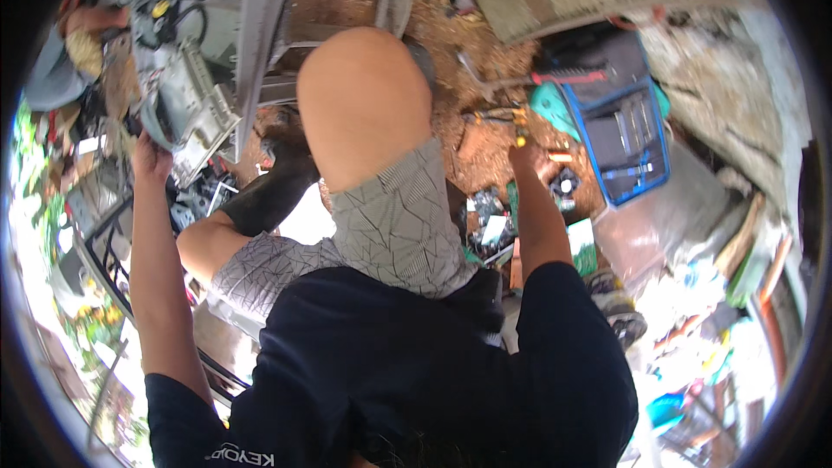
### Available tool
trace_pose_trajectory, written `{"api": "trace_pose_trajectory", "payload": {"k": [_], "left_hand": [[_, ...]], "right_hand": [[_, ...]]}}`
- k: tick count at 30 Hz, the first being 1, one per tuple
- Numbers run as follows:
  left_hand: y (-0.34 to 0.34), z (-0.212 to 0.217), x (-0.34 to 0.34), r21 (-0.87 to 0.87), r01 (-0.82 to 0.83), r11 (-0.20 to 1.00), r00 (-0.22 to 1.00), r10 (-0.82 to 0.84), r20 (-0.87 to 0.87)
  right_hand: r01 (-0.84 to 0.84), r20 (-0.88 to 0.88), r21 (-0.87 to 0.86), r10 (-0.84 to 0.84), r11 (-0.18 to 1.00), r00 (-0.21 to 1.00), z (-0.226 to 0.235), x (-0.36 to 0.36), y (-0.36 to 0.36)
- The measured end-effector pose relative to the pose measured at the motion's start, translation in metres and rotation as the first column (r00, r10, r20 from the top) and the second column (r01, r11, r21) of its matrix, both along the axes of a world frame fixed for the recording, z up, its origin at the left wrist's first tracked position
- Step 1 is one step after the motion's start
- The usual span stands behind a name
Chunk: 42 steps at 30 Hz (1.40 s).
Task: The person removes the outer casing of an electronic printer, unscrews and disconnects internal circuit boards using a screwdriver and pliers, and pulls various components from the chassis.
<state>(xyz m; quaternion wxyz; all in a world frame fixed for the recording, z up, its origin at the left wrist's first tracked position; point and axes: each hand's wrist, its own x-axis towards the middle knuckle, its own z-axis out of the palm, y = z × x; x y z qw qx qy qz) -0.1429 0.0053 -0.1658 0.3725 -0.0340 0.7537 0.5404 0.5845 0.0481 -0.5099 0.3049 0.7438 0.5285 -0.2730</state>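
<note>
My left hand [152, 160] is at the lower edge of a grey plastic machine housing [195, 108], its fingers closed around that edge. Cables and a yellow-capped part show in the housing's upper section. On the right, my right hand [525, 158] reaches down to the dirt ground, close to a small yellow-tipped tool [521, 140]. Its fingers are small and blurred, so whether they grip the tool is unclear. Just beyond lie pliers [494, 114] with dark and orange handles, and a hammer [572, 77] with a red handle.
A black tool pouch [660, 143] with blue edging lies open at the right, tools in its pockets. Green circuit boards [582, 247] and loose electronic parts [490, 212] lie near my right forearm. A grey frame [260, 43] stands ahead. Another person's arm [95, 17] appears at the far left.
</note>
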Motion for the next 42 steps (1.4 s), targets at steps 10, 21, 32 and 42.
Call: {"api": "trace_pose_trajectory", "payload": {"k": [10, 21, 32, 42], "left_hand": [[-0.001, 0.001, 0.024, 0.111, -0.007, 0.994, 0.999, 0.003, 0.037], [0.003, 0.007, 0.031, 0.181, 0.178, 0.967, 0.964, -0.135, -0.227], [0.009, 0.011, 0.025, 0.091, 0.278, 0.956, 0.904, -0.228, -0.361], [0.014, 0.007, 0.015, -0.059, 0.338, 0.939, 0.855, -0.333, -0.397]], "right_hand": [[-0.247, 0.012, 0.048, 0.247, 0.968, 0.969, 0.045, 0.04, -0.037], [-0.241, -0.27, 0.222, 0.297, 0.945, 0.916, 0.356, 0.055, 0.014], [-0.336, -0.506, 0.747, 0.819, 0.573, 0.273, 0.485, -0.31, -0.009], [-0.424, -0.369, 0.774, 0.879, 0.47, 0.302, 0.47, -0.394, -0.021]]}}
